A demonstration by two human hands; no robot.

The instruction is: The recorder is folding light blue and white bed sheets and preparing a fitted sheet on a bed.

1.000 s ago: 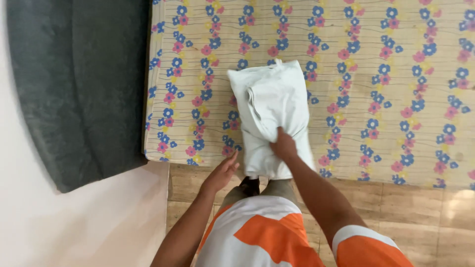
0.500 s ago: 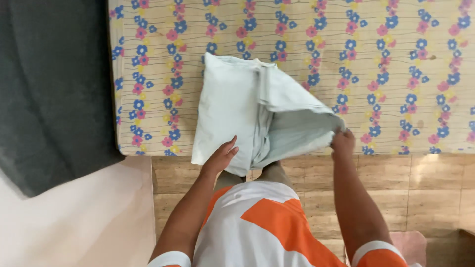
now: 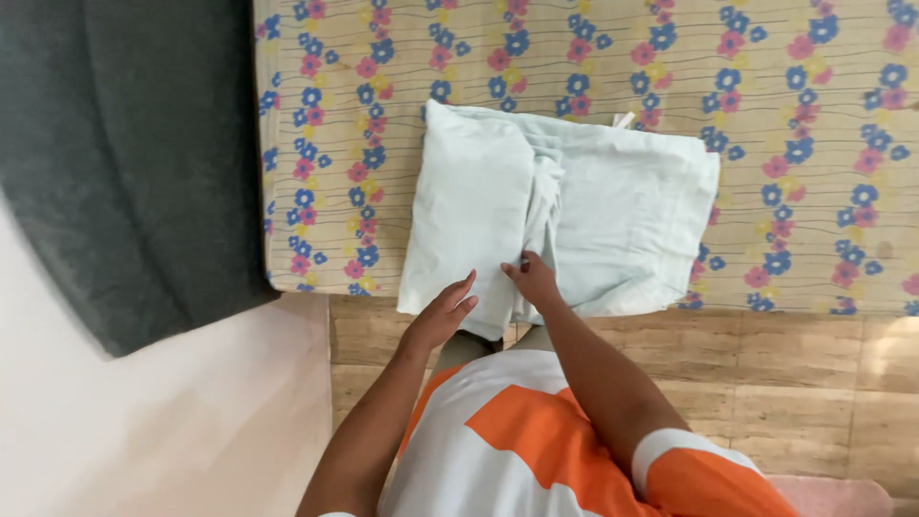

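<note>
Dark grey sofa sits left of the bed w/ its flowered sheet. On the bed's near edge, approx. centre, lies the pale cloth, part folded: left panel flat, right panel spread wide, bunched fold between.

Left hand: grip spread, fingers flat on the cloth's near left corner. Right hand: grip pinching the bunched middle fold at the near edge.

Step, I'd say: mid-fold, smoothing. Next prob. needs the right panel brought over the left w/ edges lined up.

Cloth's long axis runs left-right along the bed edge; free end points right.
</note>
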